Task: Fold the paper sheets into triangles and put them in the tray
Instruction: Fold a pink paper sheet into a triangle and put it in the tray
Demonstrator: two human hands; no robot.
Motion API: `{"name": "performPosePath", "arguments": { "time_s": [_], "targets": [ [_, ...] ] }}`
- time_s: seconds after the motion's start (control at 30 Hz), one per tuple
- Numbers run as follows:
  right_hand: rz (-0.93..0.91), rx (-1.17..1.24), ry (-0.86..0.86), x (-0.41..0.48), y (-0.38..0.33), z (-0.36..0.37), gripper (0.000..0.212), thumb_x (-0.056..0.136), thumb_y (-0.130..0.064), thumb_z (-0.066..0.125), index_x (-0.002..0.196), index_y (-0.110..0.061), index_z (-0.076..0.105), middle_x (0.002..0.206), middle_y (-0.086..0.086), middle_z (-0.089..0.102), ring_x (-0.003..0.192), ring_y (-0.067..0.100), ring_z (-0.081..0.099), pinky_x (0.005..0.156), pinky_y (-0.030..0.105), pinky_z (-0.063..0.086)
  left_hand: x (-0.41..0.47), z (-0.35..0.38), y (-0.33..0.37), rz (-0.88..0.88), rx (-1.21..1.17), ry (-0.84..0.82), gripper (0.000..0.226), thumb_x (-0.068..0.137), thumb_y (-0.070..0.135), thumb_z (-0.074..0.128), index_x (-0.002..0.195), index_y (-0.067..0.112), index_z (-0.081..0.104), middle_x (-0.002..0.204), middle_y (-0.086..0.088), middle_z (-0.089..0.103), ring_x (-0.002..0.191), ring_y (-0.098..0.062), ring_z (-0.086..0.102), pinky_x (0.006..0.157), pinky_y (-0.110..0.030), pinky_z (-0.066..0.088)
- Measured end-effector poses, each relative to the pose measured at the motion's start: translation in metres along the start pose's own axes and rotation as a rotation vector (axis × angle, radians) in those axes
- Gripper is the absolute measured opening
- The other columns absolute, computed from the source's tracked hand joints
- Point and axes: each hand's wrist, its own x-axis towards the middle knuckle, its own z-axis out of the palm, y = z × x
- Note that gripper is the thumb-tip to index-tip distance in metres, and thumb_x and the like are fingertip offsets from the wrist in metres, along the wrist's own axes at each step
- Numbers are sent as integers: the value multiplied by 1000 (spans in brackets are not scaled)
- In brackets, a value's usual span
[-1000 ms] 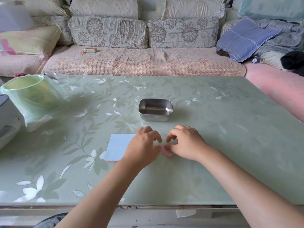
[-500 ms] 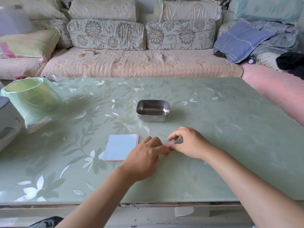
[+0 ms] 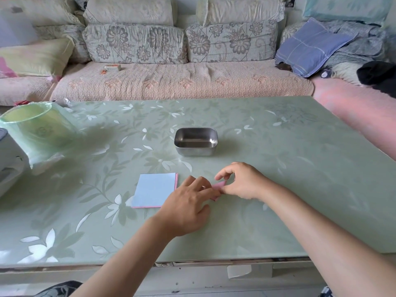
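A small folded pink paper [image 3: 218, 186] lies on the green table between my two hands, mostly hidden by them. My left hand [image 3: 188, 207] lies over its left part with fingers stretched onto it. My right hand [image 3: 242, 182] pinches its right end with curled fingers. To the left sits a stack of square sheets [image 3: 155, 189], a pale blue sheet on top and pink edges beneath. The empty steel tray [image 3: 196, 142] stands behind the hands, near the table's middle.
A green plastic-wrapped bin [image 3: 36, 129] and a white appliance [image 3: 9, 159] stand at the table's left edge. A sofa with cushions runs along the far side, a small box [image 3: 113, 67] on its seat. The table's front edge [image 3: 192, 263] is close to me.
The pink paper has been folded smaller. My left hand slid left and flattened, uncovering the blue stack, while my right hand keeps pinching the paper's right end.
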Motion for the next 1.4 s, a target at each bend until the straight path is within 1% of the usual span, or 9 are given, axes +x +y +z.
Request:
{"name": "performPosePath", "arguments": {
  "time_s": [0.13, 0.27, 0.5, 0.63, 0.77, 0.93, 1.13, 1.27, 1.4],
  "targets": [
    [23, 42, 26, 0, 3, -4, 18, 69, -44, 86, 83, -44, 74, 87, -21, 68, 57, -9, 54, 47, 6, 37, 1, 0, 0, -12, 25, -7, 34, 83, 19, 56, 114, 30, 65, 115, 8, 54, 98, -18, 45, 85, -24, 38],
    [39, 100, 40, -1, 5, -7, 25, 65, -46, 90, 85, -39, 78, 74, -24, 68, 50, -4, 51, 46, 8, 36, 2, 2, 2, -22, 39, 3, 30, 87, 26, 58, 116, 30, 65, 113, 9, 54, 97, -18, 45, 83, -20, 34],
    [47, 93, 47, 0, 6, -4, 28, 65, -49, 89, 87, -37, 76, 84, -15, 70, 53, -7, 51, 48, 6, 37, 10, 7, 9, -59, 101, 2, 36, 93, 40, 49, 126, 34, 60, 111, 7, 51, 97, -19, 43, 83, -31, 43],
    [70, 98, 59, 0, 5, -5, 19, 65, -43, 91, 77, -39, 76, 70, -18, 68, 50, -4, 52, 47, 7, 38, 10, 8, 8, -51, 117, 0, 36, 94, 42, 47, 126, 35, 60, 111, 7, 52, 96, -20, 43, 83, -32, 43],
    [114, 10, 109, 5, 4, -4, 31, 80, -15, 65, 68, -42, 73, 65, -15, 69, 52, 4, 59, 47, 11, 40, 9, 10, 7, -54, 135, -6, 39, 95, 45, 44, 130, 35, 58, 112, 6, 51, 96, -20, 42, 84, -31, 42],
    [134, -2, 153, 3, 2, -1, 35, 82, -9, 54, 71, -37, 73, 70, -14, 68, 56, 7, 61, 42, 10, 37, 11, 10, 9, -54, 140, -13, 40, 95, 47, 43, 131, 35, 56, 114, 7, 50, 98, -19, 41, 86, -30, 41],
    [27, -10, 128, -5, 6, 4, 10, 78, -36, 77, 82, -40, 69, 89, -15, 60, 77, -1, 56, 65, 14, 39, 11, 10, 10, -56, 133, -2, 40, 96, 47, 42, 132, 37, 55, 112, 6, 50, 98, -20, 41, 88, -31, 41],
    [56, -51, 151, -8, 7, 5, 22, 72, -51, 81, 88, -43, 68, 94, -17, 58, 87, 2, 57, 77, 24, 46, 10, 9, 11, -69, 111, -13, 39, 96, 46, 42, 132, 36, 55, 113, 7, 50, 100, -19, 41, 89, -30, 40],
    [104, -22, 144, -8, 2, 3, 32, 66, -57, 83, 90, -42, 70, 94, -17, 59, 88, 5, 59, 73, 24, 47, 4, 6, 11, -83, 27, -31, 34, 97, 43, 46, 127, 33, 59, 116, 9, 49, 106, -17, 40, 88, -31, 43]
  ]
}}
